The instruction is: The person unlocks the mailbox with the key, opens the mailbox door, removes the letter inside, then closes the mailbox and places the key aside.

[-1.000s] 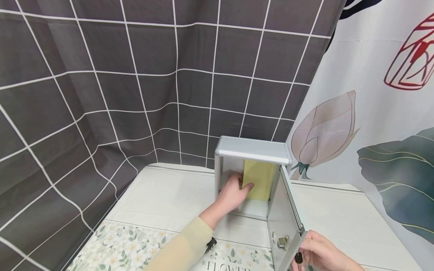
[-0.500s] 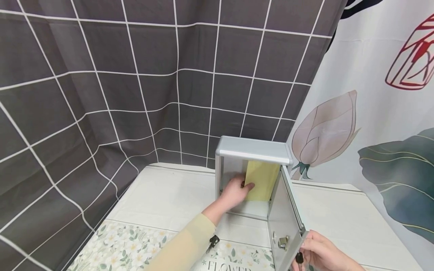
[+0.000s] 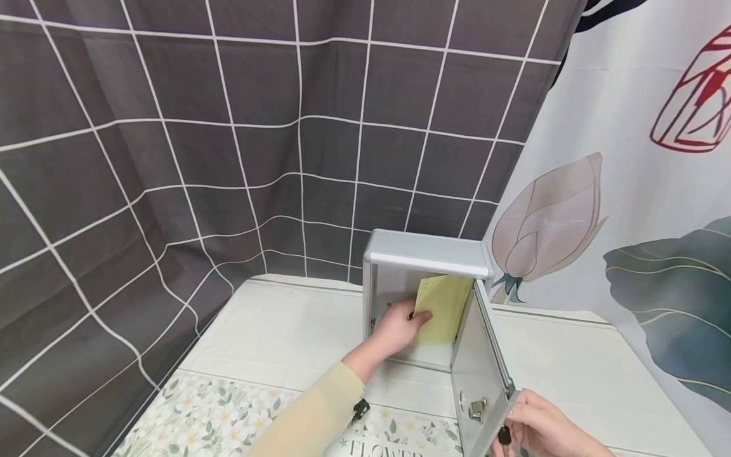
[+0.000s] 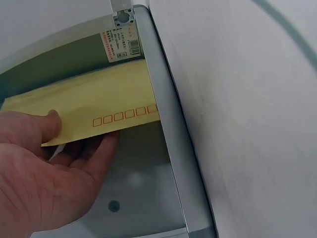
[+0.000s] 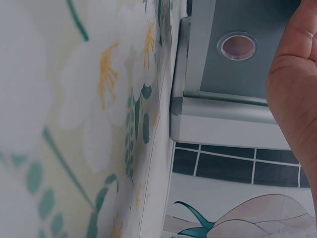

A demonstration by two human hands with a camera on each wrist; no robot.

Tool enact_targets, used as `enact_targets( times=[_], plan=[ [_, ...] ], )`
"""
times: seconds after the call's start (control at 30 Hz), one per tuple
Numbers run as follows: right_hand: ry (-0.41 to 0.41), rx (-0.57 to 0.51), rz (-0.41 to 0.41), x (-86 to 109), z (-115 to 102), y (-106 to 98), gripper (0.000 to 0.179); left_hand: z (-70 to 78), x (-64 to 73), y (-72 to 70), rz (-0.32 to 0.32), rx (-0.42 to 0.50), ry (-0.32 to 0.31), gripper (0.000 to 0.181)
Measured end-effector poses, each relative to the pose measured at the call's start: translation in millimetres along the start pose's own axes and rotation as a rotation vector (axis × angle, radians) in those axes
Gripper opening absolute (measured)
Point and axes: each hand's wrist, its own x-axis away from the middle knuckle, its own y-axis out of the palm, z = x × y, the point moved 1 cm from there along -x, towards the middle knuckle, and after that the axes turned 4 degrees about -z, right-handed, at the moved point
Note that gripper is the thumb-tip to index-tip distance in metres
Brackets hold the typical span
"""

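A yellow envelope (image 3: pixel 444 308) with a row of small red squares leans inside a silver-grey metal box (image 3: pixel 431 252). My left hand (image 3: pixel 396 327) reaches into the box and pinches the envelope's edge, thumb in front and fingers behind. In the left wrist view, that envelope (image 4: pixel 99 96) lies across the hand's fingertips, beneath a printed label (image 4: pixel 121 44) on the box. The box's door (image 3: pixel 478 365) stands swung open, with a metal lock (image 3: pixel 476 409) on its inner face. My right hand (image 3: pixel 539 422) grips the door's outer edge, beside a black-headed key (image 3: pixel 504 435).
A small bunch of black-headed keys (image 3: pixel 360 409) lies on the floral-printed tablecloth (image 3: pixel 211 412), close to the left sleeve. Behind the box hangs a dark grid-patterned curtain (image 3: pixel 331 152). To the right is a white cloth with a flower print (image 3: pixel 548 219).
The envelope has shifted a little to the right and tilted, its top edge dropping slightly. My left hand has moved slightly right with it. The right hand and the door stay put.
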Motion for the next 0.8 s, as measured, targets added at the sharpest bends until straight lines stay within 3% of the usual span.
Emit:
enact_targets(
  times=[0.17, 0.3, 0.43, 0.8],
  plan=[
    [0.015, -0.013, 0.01, 0.4, -1, 1, 0.065, -6.6, 2.3, -0.5, 0.004, 0.03, 0.0, 0.035],
    [0.007, -0.011, 0.009, 0.5, -1, 1, 0.061, 9.3, 13.0, -10.9, -0.009, 0.041, 0.006, 0.034],
    [-0.001, -0.008, 0.003, 0.5, -1, -1, 0.056, 20.1, 21.7, -19.6, -0.019, 0.056, -0.045, 0.03],
    [0.028, -0.05, 0.028, 0.2, -3, 1, 0.053, 28.7, 43.1, -34.4, -0.02, 0.064, -0.085, 0.026]
  ],
)
